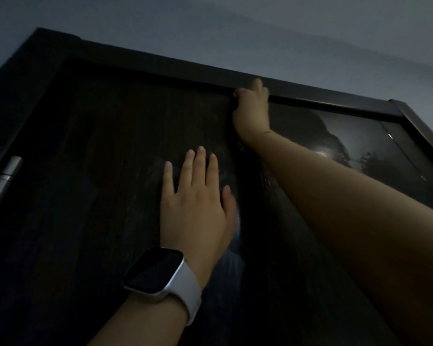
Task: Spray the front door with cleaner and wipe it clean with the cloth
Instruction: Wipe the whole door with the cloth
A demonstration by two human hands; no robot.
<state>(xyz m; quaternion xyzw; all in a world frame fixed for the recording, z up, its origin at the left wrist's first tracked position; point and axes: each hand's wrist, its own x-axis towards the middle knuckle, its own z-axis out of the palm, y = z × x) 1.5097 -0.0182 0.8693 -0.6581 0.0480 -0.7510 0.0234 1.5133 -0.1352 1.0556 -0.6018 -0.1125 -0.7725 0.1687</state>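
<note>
A dim, upward-looking view of a dark wooden front door (110,158) set in a dark door frame (160,64), with a pale grey-blue wall (235,26) above it. The door fills most of the view and leans away toward the top, its upper edge running from upper left down toward the right. The left hand (198,203) lies flat against the door near the middle of the view, fingers straight and slightly spread, palm on the wood, holding nothing. On that wrist sits a smartwatch (155,273) with a dark, blank rectangular screen and a white strap; no writing shows on it. The right arm reaches up from the lower right corner and crosses in front of the right part of the door, hiding a wide strip of it. The right hand (251,108) is at the top edge of the door, just under the frame, with its fingers curled; something dark seems to hang below the wrist, but the light is too poor to tell whether this is the cloth or what the fingers grasp. To the right of that arm, a glossy dark panel (360,151) reflects a small bright spot of light and vague shapes. At the far left edge, a silver metal hinge (4,178) is fixed beside the door. No brand, label or readable text appears anywhere.
</note>
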